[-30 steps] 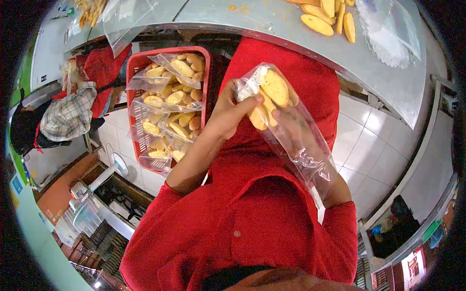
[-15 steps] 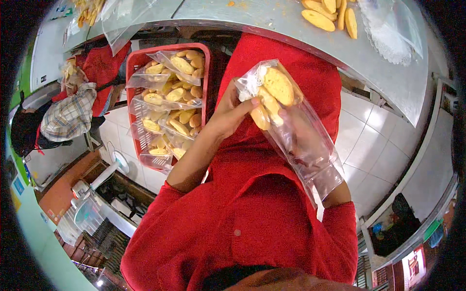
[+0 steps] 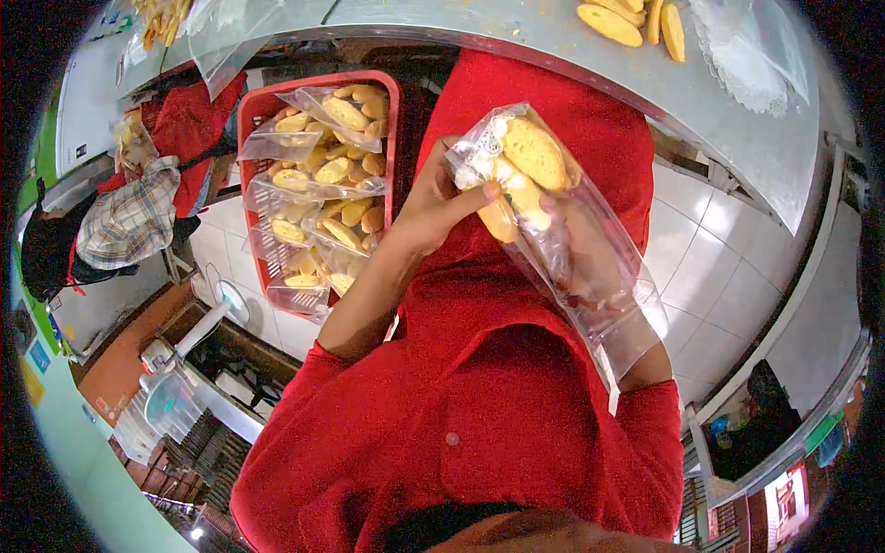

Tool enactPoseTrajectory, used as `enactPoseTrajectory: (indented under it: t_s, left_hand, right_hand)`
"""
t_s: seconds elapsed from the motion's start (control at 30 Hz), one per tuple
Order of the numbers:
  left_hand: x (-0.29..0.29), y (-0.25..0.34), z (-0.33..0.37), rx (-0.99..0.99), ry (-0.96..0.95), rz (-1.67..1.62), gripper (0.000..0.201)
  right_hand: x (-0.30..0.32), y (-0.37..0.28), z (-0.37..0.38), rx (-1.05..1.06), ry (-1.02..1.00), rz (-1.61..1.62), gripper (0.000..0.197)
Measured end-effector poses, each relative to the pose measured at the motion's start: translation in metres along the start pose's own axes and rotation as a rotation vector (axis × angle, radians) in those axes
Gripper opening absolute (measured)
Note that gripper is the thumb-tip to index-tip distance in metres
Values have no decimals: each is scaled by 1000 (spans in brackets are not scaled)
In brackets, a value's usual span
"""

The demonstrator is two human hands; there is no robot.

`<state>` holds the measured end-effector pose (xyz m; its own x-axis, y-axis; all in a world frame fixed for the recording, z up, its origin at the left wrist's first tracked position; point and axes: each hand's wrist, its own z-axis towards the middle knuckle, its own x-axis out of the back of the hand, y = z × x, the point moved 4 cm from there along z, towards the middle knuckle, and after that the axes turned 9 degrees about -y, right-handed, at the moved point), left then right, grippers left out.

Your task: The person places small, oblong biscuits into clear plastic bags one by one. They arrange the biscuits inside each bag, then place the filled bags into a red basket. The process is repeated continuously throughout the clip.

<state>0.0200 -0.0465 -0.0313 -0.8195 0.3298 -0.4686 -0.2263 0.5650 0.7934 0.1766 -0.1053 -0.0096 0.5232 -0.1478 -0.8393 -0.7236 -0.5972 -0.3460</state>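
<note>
My left hand [image 3: 441, 201] is closed on the side of a clear plastic bag [image 3: 604, 276], thumb in front and fingers behind. Several oval slices of golden, toasted bread [image 3: 533, 155] lie at the bag's upper end, beside a white lacy paper [image 3: 475, 158]. My right hand [image 3: 581, 238] is inside the bag, seen blurred through the plastic. Its thumb and fingers look apart, with the fingertips close to the lowest slices. The bag's loose end hangs around my right wrist, over my red-clothed lap.
A red plastic basket [image 3: 394, 138] with several filled bags of toasted slices stands at my left. Ahead is a metal table [image 3: 516, 32] bearing loose slices [image 3: 613, 23] and a stack of lacy papers [image 3: 737, 64]. A person in a checked garment [image 3: 129, 217] is at far left.
The bag and both hands stay nearly in place. My right hand has shifted slightly up inside the bag, and the view has moved a little.
</note>
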Motion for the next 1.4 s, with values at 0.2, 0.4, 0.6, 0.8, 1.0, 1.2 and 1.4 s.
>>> enactPoseTrajectory:
  t_s: [0.2, 0.4, 0.6, 0.8, 1.0, 1.2, 1.4]
  left_hand:
    - [4, 5, 0, -36, -53, 220, 71]
    - [-3, 21, 1, -103, -191, 369, 89]
    - [-9, 31, -7, 48, -189, 330, 85]
    - [-9, 33, -2, -65, -303, 446, 87]
    - [-7, 29, -3, -53, -238, 223, 80]
    - [-5, 40, -5, 11, -224, 295, 69]
    - [-2, 40, -1, -25, -239, 366, 61]
  right_hand:
    - [2, 4, -2, -10, 68, 36, 50]
    - [12, 10, -4, -27, 63, -5, 46]
    - [9, 3, -19, -179, 293, -280, 35]
    - [15, 13, -21, -39, 304, -83, 31]
    - [-14, -15, -29, 17, 25, -599, 49]
    - [-32, -25, -35, 44, -183, -1250, 59]
    - [-8, 3, -24, 134, -121, -891, 55]
